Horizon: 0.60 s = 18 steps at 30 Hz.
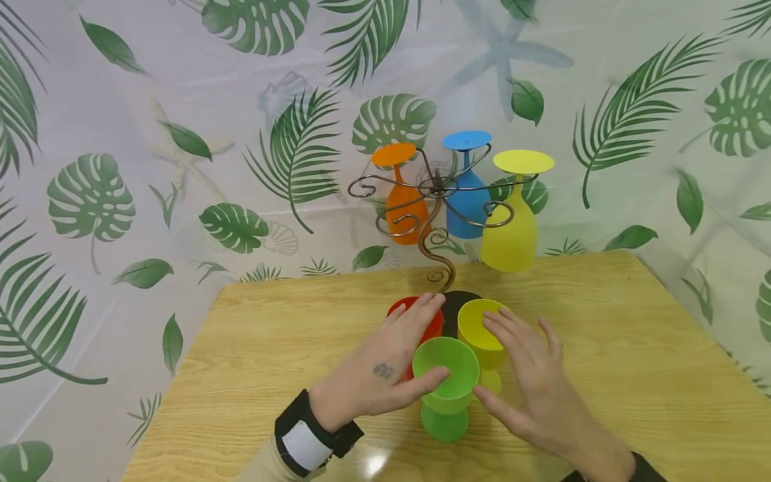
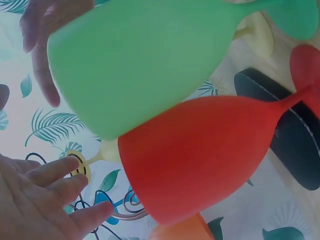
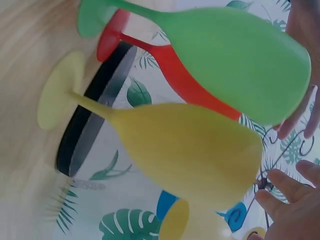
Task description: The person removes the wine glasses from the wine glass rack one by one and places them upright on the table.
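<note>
Three plastic goblets stand upright in a tight cluster on the table: a green one [image 1: 446, 403] in front, a red one [image 2: 195, 155] behind it to the left, and a yellow one [image 3: 190, 150] to the right. My left hand [image 1: 391, 365] is over the left side of the cluster with its fingers extended, partly hiding the red goblet. Its thumb lies over the green goblet's mouth. On the other side, my right hand [image 1: 536, 378] has its fingers spread near the yellow goblet's rim, thumb close to the green one. Neither hand grips anything; contact with the rims is unclear.
Behind the cluster rises a curly metal rack [image 1: 438, 187] on a black round base [image 1: 460, 309]. Upside down from its arms hang an orange goblet [image 1: 406, 209], a blue goblet [image 1: 464, 207] and another yellow goblet [image 1: 510, 234]. A leaf-printed cloth [image 1: 150, 221] backs the wooden table [image 1: 632, 348].
</note>
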Each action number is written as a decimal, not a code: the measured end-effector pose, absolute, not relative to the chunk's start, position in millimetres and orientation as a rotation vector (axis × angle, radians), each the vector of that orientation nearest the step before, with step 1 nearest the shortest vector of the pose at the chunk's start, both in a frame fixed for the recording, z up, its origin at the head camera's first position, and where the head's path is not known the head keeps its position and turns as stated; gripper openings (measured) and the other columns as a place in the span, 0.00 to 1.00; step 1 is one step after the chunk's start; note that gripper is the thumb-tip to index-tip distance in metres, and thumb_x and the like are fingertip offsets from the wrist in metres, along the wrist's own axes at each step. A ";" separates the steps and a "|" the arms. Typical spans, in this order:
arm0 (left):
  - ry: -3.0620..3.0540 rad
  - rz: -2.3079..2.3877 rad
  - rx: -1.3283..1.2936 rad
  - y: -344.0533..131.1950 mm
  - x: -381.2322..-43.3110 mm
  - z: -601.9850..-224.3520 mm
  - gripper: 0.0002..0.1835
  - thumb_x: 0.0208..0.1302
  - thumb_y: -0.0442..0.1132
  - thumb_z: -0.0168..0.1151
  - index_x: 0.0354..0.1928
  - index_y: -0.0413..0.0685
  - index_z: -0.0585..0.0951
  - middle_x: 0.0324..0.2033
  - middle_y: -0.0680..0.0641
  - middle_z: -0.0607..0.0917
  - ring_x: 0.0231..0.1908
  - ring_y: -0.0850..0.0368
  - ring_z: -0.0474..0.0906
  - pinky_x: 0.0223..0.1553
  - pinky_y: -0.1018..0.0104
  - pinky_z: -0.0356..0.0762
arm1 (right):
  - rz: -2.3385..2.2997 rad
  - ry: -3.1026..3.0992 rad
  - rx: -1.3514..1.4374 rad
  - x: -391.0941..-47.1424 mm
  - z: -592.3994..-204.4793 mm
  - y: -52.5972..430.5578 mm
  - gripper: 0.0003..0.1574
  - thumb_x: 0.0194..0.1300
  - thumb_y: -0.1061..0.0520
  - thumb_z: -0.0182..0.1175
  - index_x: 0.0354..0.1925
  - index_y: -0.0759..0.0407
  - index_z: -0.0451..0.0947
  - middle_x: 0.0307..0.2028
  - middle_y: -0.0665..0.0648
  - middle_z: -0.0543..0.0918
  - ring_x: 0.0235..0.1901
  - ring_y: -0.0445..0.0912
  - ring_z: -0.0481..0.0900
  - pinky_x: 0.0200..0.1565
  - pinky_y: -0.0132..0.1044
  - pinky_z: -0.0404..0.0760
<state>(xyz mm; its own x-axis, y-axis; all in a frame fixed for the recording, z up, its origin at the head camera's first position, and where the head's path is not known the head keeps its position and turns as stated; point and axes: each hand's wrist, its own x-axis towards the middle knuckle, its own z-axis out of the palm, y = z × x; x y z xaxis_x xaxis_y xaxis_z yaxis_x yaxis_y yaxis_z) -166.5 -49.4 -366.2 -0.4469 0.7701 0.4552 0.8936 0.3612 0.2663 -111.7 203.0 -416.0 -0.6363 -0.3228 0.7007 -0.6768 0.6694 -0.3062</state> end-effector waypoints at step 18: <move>-2.740 -0.891 -1.465 -41.4 -205.5 -330.1 0.41 0.78 0.55 0.52 0.82 0.47 0.49 0.82 0.48 0.46 0.81 0.55 0.42 0.79 0.54 0.50 | 0.753 -2.134 0.687 -170.4 -373.5 255.7 0.42 0.74 0.43 0.58 0.71 0.71 0.63 0.65 0.71 0.74 0.62 0.65 0.74 0.71 0.35 0.67</move>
